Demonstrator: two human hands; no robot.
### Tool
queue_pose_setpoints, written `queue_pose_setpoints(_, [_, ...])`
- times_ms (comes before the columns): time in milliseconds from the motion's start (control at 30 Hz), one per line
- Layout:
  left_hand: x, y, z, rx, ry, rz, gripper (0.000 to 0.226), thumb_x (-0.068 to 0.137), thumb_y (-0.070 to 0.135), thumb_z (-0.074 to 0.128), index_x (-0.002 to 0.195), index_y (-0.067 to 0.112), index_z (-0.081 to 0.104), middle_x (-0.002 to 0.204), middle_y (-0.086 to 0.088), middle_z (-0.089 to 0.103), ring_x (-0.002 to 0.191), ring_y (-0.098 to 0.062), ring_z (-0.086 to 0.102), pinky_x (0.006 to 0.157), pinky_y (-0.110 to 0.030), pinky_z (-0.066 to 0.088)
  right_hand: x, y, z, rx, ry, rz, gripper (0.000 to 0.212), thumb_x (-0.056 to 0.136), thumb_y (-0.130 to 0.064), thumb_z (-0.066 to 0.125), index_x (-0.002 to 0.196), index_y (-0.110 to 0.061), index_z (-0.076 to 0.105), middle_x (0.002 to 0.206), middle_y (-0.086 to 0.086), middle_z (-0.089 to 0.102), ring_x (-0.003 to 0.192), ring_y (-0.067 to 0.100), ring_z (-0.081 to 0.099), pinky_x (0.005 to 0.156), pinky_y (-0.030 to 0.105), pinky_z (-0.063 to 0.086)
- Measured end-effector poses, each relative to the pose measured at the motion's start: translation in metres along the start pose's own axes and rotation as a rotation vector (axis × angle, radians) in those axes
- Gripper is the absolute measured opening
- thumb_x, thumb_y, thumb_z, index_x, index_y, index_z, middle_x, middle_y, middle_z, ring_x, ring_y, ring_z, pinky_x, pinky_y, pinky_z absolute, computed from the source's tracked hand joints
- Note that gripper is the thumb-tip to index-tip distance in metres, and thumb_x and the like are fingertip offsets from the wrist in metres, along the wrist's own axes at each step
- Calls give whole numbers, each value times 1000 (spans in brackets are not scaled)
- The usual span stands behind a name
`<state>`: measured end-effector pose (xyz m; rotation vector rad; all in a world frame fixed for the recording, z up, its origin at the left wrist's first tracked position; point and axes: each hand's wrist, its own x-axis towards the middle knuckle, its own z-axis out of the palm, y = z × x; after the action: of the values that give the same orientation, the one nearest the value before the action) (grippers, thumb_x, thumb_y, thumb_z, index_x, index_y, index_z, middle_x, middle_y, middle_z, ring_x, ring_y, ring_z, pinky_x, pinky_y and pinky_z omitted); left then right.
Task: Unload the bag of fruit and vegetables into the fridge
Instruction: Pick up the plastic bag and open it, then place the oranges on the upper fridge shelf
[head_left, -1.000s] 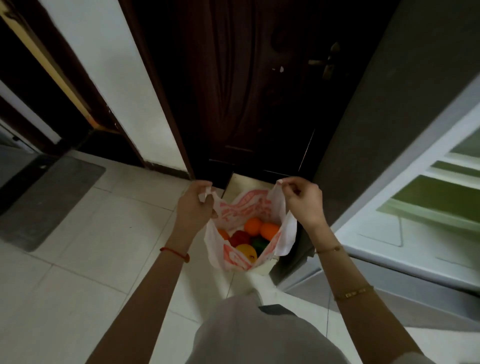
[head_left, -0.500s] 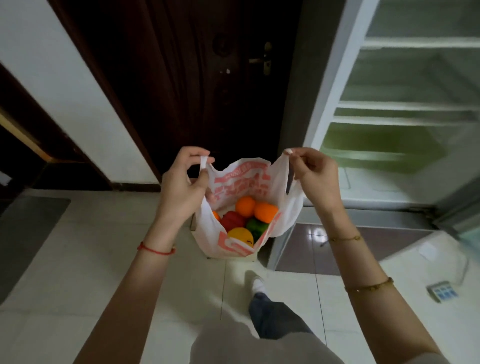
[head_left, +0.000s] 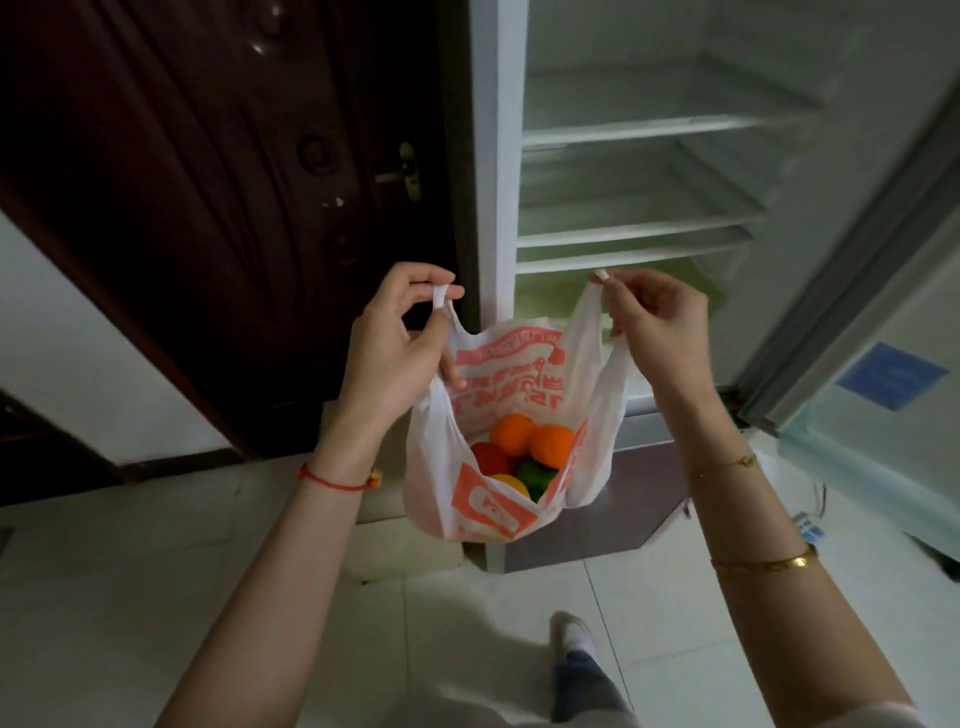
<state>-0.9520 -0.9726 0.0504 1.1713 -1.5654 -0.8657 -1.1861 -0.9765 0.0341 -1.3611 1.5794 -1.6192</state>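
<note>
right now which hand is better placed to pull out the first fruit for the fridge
Probably the right hand: it holds the bag handle on the side of the open fridge. The left hand, by the dark door, can keep holding the bag.

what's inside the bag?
In the bag: two oranges, a red fruit, a green one, a yellow one. Anything beneath them is hidden.

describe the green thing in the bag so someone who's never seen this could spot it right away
In front of the open fridge, two hands hold a white plastic bag with orange-red print open by its handles. Down in its mouth lies the green piece, below the two oranges, right of the red piece. It is the bag's only green item.
</note>
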Motion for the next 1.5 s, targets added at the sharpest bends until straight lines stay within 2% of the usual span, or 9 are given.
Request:
queue_pose_setpoints(133, [25,16,40,-36,-28,28,23,97,2,51,117,13,54,120,6,65,42,-16,63,48,-28,54,32,8,-28,-10,41,-24,18,93,-19,64,98,-6,75,76,5,69,60,4,57,56,22,48])
queue_pose_setpoints(567, [111,35,174,-56,75,37,23,98,3,51,114,19,54,122,5,64,42,-16,64,50,-31,56,166,48,-108,-34,-11,-37,16,93,-18,63,101,-11,76,87,0,74,75,13,68,69,33,59])
queue_pose_setpoints(767, [132,25,206,-17,167,24,28,97,0,50,112,24,55,122,6,64,44,-16,63,51,-29,53,198,71,-134,-14,-50,-18,17,92,-22,64,100,-13,76,89,3,75,81,21,71,77,50,59])
queue_pose_setpoints(867, [131,18,212,29,179,12,27,97,2,50,112,24,56,123,5,64,43,-15,63,51,-28,53,198,84,-139,-30,-63,10,17,94,-22,63,102,-13,75,90,7,74,81,20,70,77,47,60])
queue_pose_setpoints(1033, [117,8,215,104,195,-38,27,97,1,50,114,21,55,124,9,62,42,-11,60,52,-20,52,188,104,-148,-86,-57,36,19,95,-26,62,104,-15,74,88,-2,73,79,15,69,78,41,60])
queue_pose_setpoints(1167, [100,-1,210,153,203,-74,28,94,5,56,117,21,53,119,16,63,41,-13,60,50,-33,57,175,118,-155,-181,-82,60,17,96,-28,58,105,-21,71,93,-8,71,84,12,67,80,45,60])
queue_pose_setpoints(1267, [88,-8,209,201,190,-87,31,94,4,57,119,21,51,123,13,63,39,-14,60,50,-30,56,163,121,-156,-286,-28,40,22,91,-38,64,101,-19,64,87,-10,66,79,10,65,74,42,59])
queue_pose_setpoints(1367, [80,-15,210,234,191,-79,35,92,5,60,121,23,50,125,11,63,41,-18,62,52,-42,58,151,117,-158,-494,80,-161,47,83,-43,72,111,-12,51,98,-2,55,84,13,54,75,31,50])
queue_pose_setpoints(1500, [72,-20,213,224,155,-77,37,92,5,62,122,25,50,126,9,62,42,-22,62,49,-43,56,144,109,-145,-788,86,-590,54,86,-37,71,124,-2,54,118,16,55,109,28,49,92,36,40])
